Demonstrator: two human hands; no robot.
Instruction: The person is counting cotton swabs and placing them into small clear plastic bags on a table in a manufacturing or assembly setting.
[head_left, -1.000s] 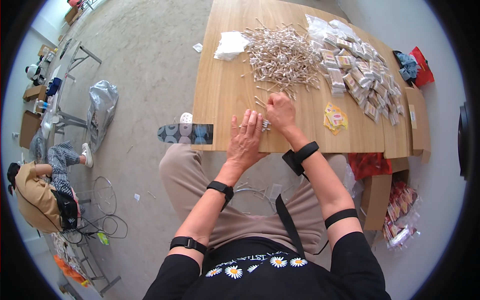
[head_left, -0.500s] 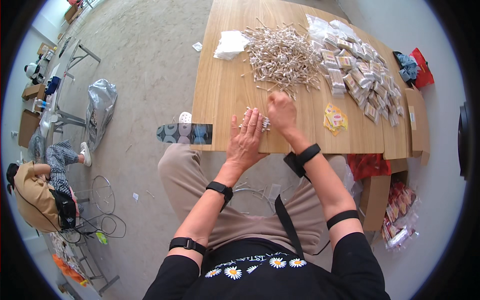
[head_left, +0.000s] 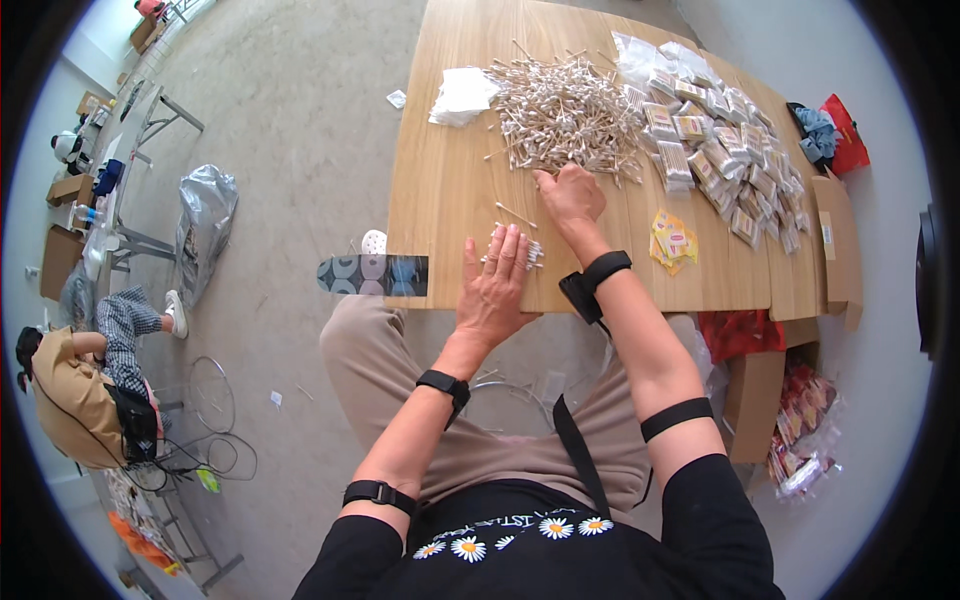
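Note:
My left hand (head_left: 495, 278) lies flat with its fingers stretched out, resting over a small bunch of cotton swabs (head_left: 536, 250) at the table's front edge. White tips of that bunch poke out around the fingers. Beyond it, a single cotton swab (head_left: 517, 215) lies loose on the wood. At the near edge of the big heap of cotton swabs (head_left: 565, 110), my right hand (head_left: 570, 197) is closed with curled fingers. Whatever it may hold is hidden. Right of that hand lie several small yellow and orange cards (head_left: 673, 240).
Packed bags of swabs (head_left: 715, 150) are piled at the table's right. White sheets (head_left: 464, 97) lie at the far left of the table (head_left: 440, 190). Cardboard boxes (head_left: 752, 400) stand by the right wall. Another person (head_left: 85, 400) sits at the far left beside a grey plastic bag (head_left: 205, 225).
My right hand has moved slightly away from me and right, toward the heap. A loose swab now shows beyond my left hand, which stays on the bunch.

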